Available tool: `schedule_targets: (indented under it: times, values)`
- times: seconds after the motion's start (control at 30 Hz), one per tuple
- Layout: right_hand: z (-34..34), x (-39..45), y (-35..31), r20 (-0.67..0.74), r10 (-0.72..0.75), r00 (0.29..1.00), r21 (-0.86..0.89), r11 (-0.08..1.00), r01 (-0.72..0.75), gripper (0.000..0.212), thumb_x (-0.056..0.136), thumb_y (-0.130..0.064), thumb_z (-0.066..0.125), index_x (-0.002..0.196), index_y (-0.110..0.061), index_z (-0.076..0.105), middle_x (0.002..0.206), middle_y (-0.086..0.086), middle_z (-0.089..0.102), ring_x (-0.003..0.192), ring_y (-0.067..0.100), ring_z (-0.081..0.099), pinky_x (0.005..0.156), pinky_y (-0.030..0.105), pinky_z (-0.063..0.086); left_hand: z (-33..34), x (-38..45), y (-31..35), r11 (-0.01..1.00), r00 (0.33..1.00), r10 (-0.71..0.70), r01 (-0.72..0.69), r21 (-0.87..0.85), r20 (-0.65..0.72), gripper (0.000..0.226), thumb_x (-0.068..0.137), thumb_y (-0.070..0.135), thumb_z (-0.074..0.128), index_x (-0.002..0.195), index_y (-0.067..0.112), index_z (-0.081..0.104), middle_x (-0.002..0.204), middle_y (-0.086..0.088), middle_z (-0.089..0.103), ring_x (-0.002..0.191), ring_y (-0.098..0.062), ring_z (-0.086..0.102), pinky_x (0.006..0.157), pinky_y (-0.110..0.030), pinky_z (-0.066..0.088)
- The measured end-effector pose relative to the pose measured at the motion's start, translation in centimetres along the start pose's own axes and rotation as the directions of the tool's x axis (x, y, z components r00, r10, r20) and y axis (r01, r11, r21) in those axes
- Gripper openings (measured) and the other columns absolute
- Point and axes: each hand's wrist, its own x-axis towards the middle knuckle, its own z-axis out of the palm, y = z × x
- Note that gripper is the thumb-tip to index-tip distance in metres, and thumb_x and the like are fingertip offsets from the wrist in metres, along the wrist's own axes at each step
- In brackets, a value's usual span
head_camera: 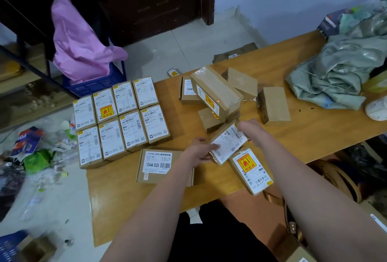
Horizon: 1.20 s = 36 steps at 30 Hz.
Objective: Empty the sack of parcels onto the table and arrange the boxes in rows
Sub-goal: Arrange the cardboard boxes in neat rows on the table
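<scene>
Several brown boxes with white labels (120, 120) lie in two neat rows at the wooden table's (314, 134) left end. A loose pile of boxes (217, 94) sits in the middle. Both hands hold one labelled box (229, 143) tilted above the table: my left hand (200, 150) grips its near-left end, my right hand (250, 128) its far-right end. A flat box marked 12V4A (161, 165) lies near the front edge, and a box with a red and yellow sticker (251, 169) lies to its right. The grey-green sack (339, 71) is crumpled at the far right.
A single box (274, 104) lies apart right of the pile. A blue crate with a pink bag (83, 52) stands on the floor to the left. Litter and plastic bags (37, 152) cover the floor by the table's left edge. A small box (173, 72) lies on the floor behind.
</scene>
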Motion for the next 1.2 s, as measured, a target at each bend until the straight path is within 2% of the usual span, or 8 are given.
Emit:
schedule_targets:
  times: [0.2,0.33,0.67,0.8,0.87,0.97,1.03,1.2]
  values:
    - [0.9,-1.3,-0.5,0.033,0.011,0.999,0.055,0.998,-0.013,0.04,0.072,-0.006,0.053,0.112,-0.004,0.053,0.107,0.014,0.062,0.098,0.032,0.06,0.084,0.044,0.048,-3.3,-2.0,0.6,0.994,0.991,-0.02,0.005,0.112,0.133,0.052,0.08,0.027,0.081,0.125,0.024,0.055,0.117,-0.012,0.069,0.108,-0.029,0.065,0.085,-0.036,0.059]
    - [2.7,-3.1,-1.4,0.058,-0.002,0.998,0.028,1.0,0.001,0.024,0.083,-0.003,0.047,0.105,-0.003,0.054,0.101,0.015,0.061,0.095,0.031,0.058,0.091,0.045,0.048,-5.7,-3.0,0.4,0.996,0.991,0.021,-0.032,0.077,0.132,0.033,0.084,0.03,0.076,0.113,0.021,0.062,0.118,-0.009,0.067,0.101,-0.024,0.061,0.083,-0.033,0.055]
    - [10.9,-7.2,-3.0,0.414,-0.153,0.898,0.036,0.988,0.152,0.01,0.082,-0.018,0.055,0.091,-0.016,0.059,0.088,0.007,0.063,0.084,0.025,0.062,0.083,0.043,0.053,-13.1,-5.8,-3.9,0.992,1.0,0.022,-0.023,0.122,0.011,0.046,0.083,0.026,0.076,0.125,0.027,0.058,0.112,-0.001,0.072,0.108,-0.02,0.065,0.087,-0.036,0.052]
    - [14.7,-8.4,-3.7,0.496,-0.205,0.844,-0.027,0.968,0.251,0.021,0.089,-0.033,0.06,0.107,-0.025,0.066,0.101,0.0,0.072,0.098,0.022,0.067,0.089,0.044,0.054,-15.3,-6.3,-6.0,0.995,0.995,0.091,-0.092,-0.033,-0.042,0.052,0.079,0.036,0.08,0.124,0.02,0.059,0.111,-0.002,0.074,0.103,-0.022,0.07,0.087,-0.041,0.057]
    - [16.8,-9.2,-3.8,0.401,-0.272,0.875,-0.03,0.951,0.309,0.033,0.098,-0.043,0.049,0.12,-0.022,0.062,0.108,0.001,0.069,0.101,0.023,0.065,0.088,0.043,0.054,-17.0,-6.6,-7.5,0.988,0.99,0.119,-0.126,-0.093,-0.074,0.056,0.077,0.037,0.082,0.125,0.016,0.061,0.11,-0.004,0.074,0.102,-0.024,0.07,0.088,-0.041,0.057]
    - [18.8,-9.4,-2.7,0.172,-0.443,0.88,-0.409,0.781,0.473,0.046,0.104,-0.04,0.033,0.129,-0.006,0.051,0.122,0.018,0.059,0.113,0.037,0.054,0.087,0.04,0.045,-19.8,-7.3,-10.1,0.975,0.985,0.122,-0.142,-0.173,-0.12,0.058,0.077,0.035,0.082,0.126,0.013,0.06,0.11,-0.005,0.074,0.102,-0.024,0.07,0.084,-0.04,0.057]
    - [20.1,-9.3,-1.3,0.208,-0.491,0.846,-0.666,0.563,0.49,0.052,0.099,-0.041,0.043,0.136,-0.004,0.043,0.133,0.022,0.05,0.125,0.04,0.043,0.098,0.045,0.042,-21.5,-8.0,-11.7,0.971,0.985,0.104,-0.131,-0.202,-0.136,0.056,0.079,0.032,0.081,0.127,0.012,0.058,0.111,-0.006,0.073,0.102,-0.024,0.07,0.082,-0.039,0.056]
    - [22.9,-9.5,0.6,0.324,-0.368,0.872,-0.844,0.305,0.442,0.117,0.068,-0.077,0.063,0.153,-0.013,0.015,0.154,0.017,0.025,0.141,0.038,0.024,0.113,0.05,0.025,-24.7,-9.1,-14.6,0.949,0.988,0.063,-0.103,-0.297,-0.141,0.052,0.083,0.03,0.077,0.127,0.01,0.057,0.111,-0.008,0.072,0.1,-0.024,0.069,0.077,-0.036,0.056]
